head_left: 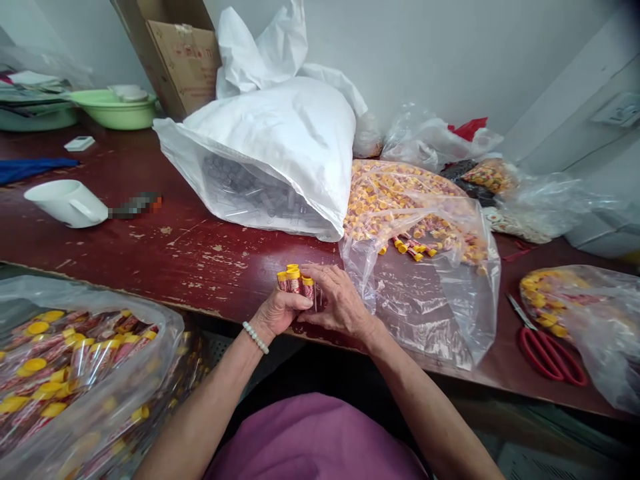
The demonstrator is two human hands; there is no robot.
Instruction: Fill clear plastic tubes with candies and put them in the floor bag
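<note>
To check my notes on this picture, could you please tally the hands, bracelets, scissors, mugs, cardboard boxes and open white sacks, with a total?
Hands: 2 (left hand, right hand)
Bracelet: 1
Scissors: 1
Mug: 1
Cardboard box: 1
Open white sack: 1
Total: 7
Left out: yellow-capped tubes in hand, overlapping too much.

Soft, cool, moderately bright light seems to fall from above, its source out of view. It is strongest on the bulging white plastic sack (pixel 300 120), whose open mouth sinks into grey shade. Streaky glare crosses the flattened clear plastic bag (pixel 425 320) at the near edge of the worn, dark red tabletop (pixel 150 257); beneath that edge, shadow is deep. Wide-angle distortion slants and stretches the tabletop's right end, and the frame's upper right corner darkens. Print on the slim red-and-white, yellow-capped tubes (pixel 293 284) is too small to read.
</note>
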